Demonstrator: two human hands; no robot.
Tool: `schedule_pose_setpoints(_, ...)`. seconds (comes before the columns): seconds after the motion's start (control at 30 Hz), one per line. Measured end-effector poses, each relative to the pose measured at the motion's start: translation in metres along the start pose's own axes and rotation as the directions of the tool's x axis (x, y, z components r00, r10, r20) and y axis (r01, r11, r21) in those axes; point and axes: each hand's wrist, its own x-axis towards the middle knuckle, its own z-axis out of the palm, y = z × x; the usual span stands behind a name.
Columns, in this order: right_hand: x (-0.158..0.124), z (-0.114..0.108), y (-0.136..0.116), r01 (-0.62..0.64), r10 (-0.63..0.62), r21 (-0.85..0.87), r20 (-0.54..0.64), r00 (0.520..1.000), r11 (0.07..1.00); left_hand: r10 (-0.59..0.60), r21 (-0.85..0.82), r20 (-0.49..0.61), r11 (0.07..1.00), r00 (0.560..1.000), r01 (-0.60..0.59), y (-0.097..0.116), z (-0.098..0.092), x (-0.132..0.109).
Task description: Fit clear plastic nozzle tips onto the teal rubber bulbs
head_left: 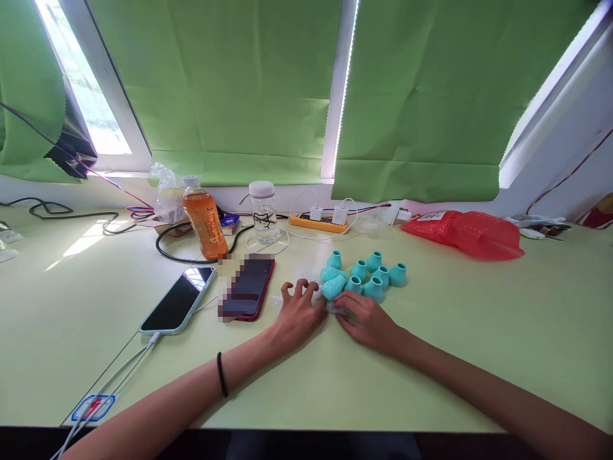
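Note:
Both hands rest on the pale green table in the head view, meeting near its middle. My left hand [299,313] has its fingers spread and curled, its thumb side touching a small clear piece [334,309]. My right hand [366,317] pinches that same small clear piece between its fingertips. Just beyond the fingers lies a cluster of several teal rubber caps [366,275], and one cap [334,287] lies on its side right at the fingertips. A black band circles my left wrist.
A red phone [249,287] and a light-blue phone [178,300] on a white cable lie left of the hands. Behind stand an orange drink bottle [205,220], a clear jar [263,212], an orange power strip [318,222] and a red plastic bag [467,233].

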Motion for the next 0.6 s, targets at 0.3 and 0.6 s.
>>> schedule_pose_setpoints(0.3, 0.008, -0.015, -0.030, -0.424, 0.484, 0.414, -0.049, 0.874, 0.806, 0.003, -0.072, -0.071, 0.997, 0.997, -0.008, 0.001, -0.002, -0.004)
schedule_pose_setpoints(0.6, 0.008, -0.010, -0.036, -0.616, 0.722, 0.784, 0.378, 0.580, 0.084, 0.026, -0.326, -0.358, 0.933, 0.933, -0.151, -0.010, -0.001, -0.004)
